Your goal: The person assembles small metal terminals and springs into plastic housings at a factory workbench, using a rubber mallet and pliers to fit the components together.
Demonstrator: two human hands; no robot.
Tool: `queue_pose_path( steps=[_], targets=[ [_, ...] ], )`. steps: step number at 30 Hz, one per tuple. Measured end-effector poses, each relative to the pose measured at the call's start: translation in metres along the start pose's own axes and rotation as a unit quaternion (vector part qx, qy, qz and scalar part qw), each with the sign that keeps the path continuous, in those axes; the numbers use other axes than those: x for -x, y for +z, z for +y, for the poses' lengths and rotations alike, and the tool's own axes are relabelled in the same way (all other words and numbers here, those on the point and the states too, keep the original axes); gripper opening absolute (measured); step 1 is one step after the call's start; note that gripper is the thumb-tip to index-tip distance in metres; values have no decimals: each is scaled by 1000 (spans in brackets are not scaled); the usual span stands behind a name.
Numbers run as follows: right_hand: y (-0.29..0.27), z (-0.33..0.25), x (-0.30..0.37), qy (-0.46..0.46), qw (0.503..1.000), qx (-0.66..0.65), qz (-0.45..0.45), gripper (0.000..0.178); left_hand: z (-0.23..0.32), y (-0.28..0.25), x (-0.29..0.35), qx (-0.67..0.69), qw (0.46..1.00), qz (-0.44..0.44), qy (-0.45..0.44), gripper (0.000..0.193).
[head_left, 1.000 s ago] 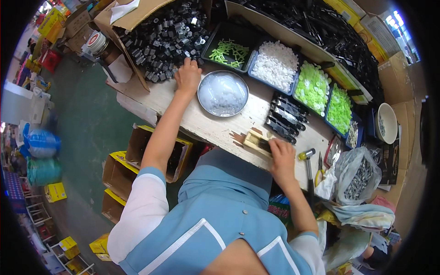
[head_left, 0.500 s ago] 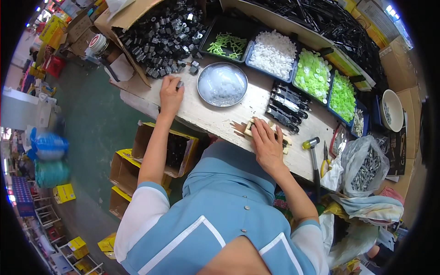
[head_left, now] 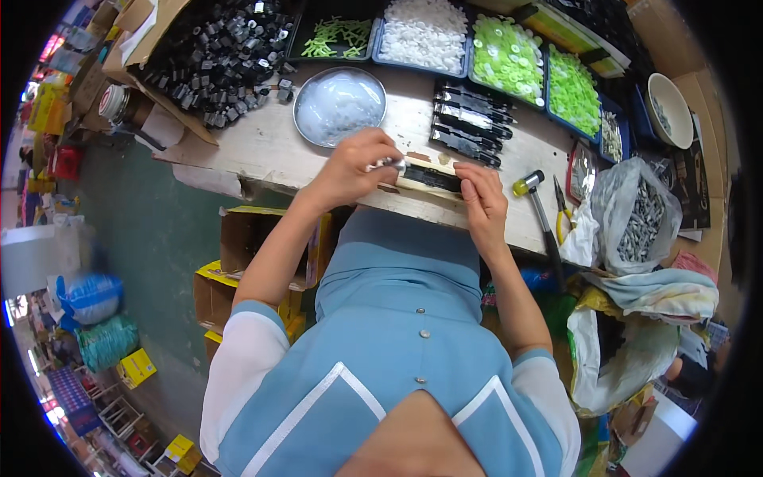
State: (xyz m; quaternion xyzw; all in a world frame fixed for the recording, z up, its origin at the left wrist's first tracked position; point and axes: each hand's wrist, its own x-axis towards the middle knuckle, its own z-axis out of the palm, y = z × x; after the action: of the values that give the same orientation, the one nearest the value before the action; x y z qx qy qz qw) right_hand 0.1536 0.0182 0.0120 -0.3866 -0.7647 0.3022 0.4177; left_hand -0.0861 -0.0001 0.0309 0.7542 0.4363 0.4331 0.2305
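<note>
Near the table's front edge lies a cream-coloured block (head_left: 409, 189), a long black part (head_left: 435, 178) resting along it. My left hand (head_left: 350, 171) is closed at the block's left end, pinching a small dark piece with a shiny face (head_left: 391, 164). Over the right end, my right hand (head_left: 486, 205) has its fingers bent round the block and black part, thumb on top. Behind my left hand stands a round metal dish (head_left: 340, 111) covered with clear film. Several similar black parts (head_left: 470, 119) lie in a row beyond the block.
Far left, a carton holds many small black blocks (head_left: 226, 75). Trays of green strips (head_left: 338, 38), white pieces (head_left: 421, 40) and green discs (head_left: 509, 60) line the back. To the right are a hammer (head_left: 534, 195), yellow-handled pliers (head_left: 564, 219) and a bag of metal parts (head_left: 640, 222).
My left hand has come from beside the pile of black blocks to the cream block, bringing the small piece. My right hand has moved from lying over the block to gripping its right end.
</note>
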Motion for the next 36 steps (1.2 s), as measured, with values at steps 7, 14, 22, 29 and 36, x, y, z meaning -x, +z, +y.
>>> queue_pose_path(
  steps=[7, 14, 22, 29, 36],
  targets=[
    [-4, 2, 7, -3, 1000, 30, -7, 11, -5, 38, -7, -26, 994, -109, 0, 17],
    [-2, 6, 9, -17, 999, 49, -16, 11, -6, 40, -8, 86, 982, -82, -146, 17],
    [-1, 6, 9, -18, 998, 50, -16, 11, -13, 48, 5, 372, 860, 45, -347, 10],
    [0, 11, 7, 0, 1000, 21, -11, 11, -16, 45, 1, 369, 841, 14, -395, 10],
    [-5, 15, 3, -1, 1000, 18, -2, 11, -10, 48, -3, 338, 852, 37, -399, 11]
  ],
)
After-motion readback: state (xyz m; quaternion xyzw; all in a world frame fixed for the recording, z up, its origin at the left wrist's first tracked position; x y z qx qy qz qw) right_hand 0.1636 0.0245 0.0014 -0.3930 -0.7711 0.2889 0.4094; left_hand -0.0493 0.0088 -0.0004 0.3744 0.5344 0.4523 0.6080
